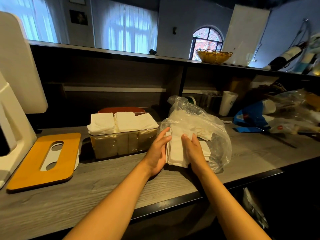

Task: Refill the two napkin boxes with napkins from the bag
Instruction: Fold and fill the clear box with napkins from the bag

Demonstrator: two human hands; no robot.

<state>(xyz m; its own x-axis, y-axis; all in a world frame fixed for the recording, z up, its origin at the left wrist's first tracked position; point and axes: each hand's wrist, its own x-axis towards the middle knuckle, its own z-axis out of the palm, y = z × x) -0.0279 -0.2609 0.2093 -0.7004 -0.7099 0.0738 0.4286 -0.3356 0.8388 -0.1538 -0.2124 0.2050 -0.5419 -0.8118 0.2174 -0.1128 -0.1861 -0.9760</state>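
A clear plastic bag of white napkins lies on the counter at centre right, its mouth towards me. A stack of napkins sits at the mouth, pressed between my left hand on its left side and my right hand on its right. Left of the bag stands a clear napkin box, filled above its rim with white napkins. Further left, a white napkin box with a yellow wooden slotted lid lies on the counter. An orange lid shows behind the clear box.
A white machine stands at the far left. At the right are a white paper cup, a blue packet and more plastic wrap. The grey wooden counter's front edge runs diagonally below my arms. A dark shelf above carries a yellow basket.
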